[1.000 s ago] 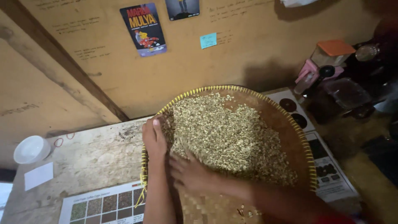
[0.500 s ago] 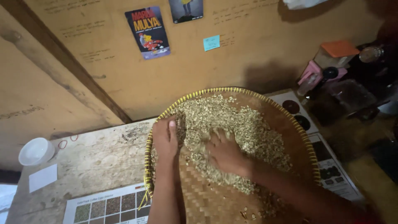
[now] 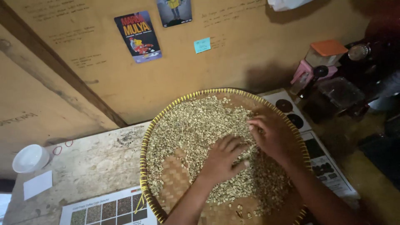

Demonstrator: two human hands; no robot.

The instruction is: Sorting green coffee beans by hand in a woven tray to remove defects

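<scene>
two bare hands are working in a round woven tray (image 3: 164, 125) of pale green coffee beans (image 3: 196, 125), which is sitting on a worn wooden table (image 3: 96, 158) against an ochre wall. left hand (image 3: 223, 160) is lying palm down on the bean layer near the tray's middle, fingers spread wide, holding nothing. right hand (image 3: 271, 135) is resting just to its right and a little farther off, fingers loosely curled with the tips in the beans; cannot tell whether any bean is pinched.

beans are lying thick on the far and left parts, thin on the near-left, where bare weave is showing.

risks, as judged: beans are reaching close to the yellow-bound rim on the far side, so a broad sweep outward is likely to push some over onto the table. tray's near edge is running out of frame, so its footing there is unclear; pressing down on the near side could be tipping it.

orientation: tray is lying flat, open face up. being round, it has no clear long axis; it is showing as an oval only through viewing angle. a printed colour chart (image 3: 108, 208) is lying just left of the near rim, a white bowl (image 3: 30, 158) well apart at the left.
</scene>
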